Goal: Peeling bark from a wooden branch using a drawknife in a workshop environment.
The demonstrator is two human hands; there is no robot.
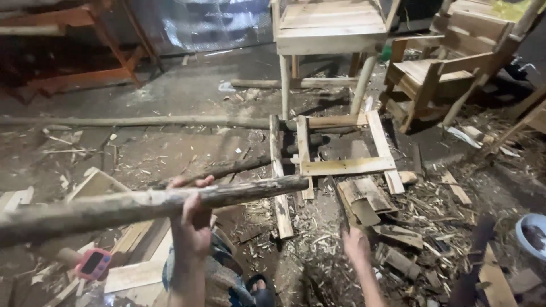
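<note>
Work in hand: left hand [192,219] closed around a long rough pole [142,207], bark partly on, held roughly level across the lower left of the view, its free end pointing right.
Left grip: firm wrap, thumb over the top — set near the free end, so most of the pole's length hangs out to the left.
Right hand [355,244]: closed on the handle of a dark blade [339,204], a machete by its look, point raised up and away toward the frame; exact finger hold hard to tell.
Doing it well, as judged: the free end is better rested on something solid before any cut; strokes should run away from the left hand; fingers should stay well back from where the edge lands.
Pole position: in the air, above the floor litter, apart from the blade.
Second stick [227,169]: thinner, dark, lying just behind the held pole.
Frame [347,165]: pale plank frame flat on the ground, directly ahead of the pole's end.
Seating: unfinished wooden chair [441,74] at upper right, a stool [327,34] of pale planks beside it.
Floor [187,96]: chips, offcuts and bark thick around the feet — poor footing, in my judgement.
Other items: pink device [94,262] lower left; bowl [532,233] at right edge.
Obstruction: frame and offcuts crowd the swing space.
</note>
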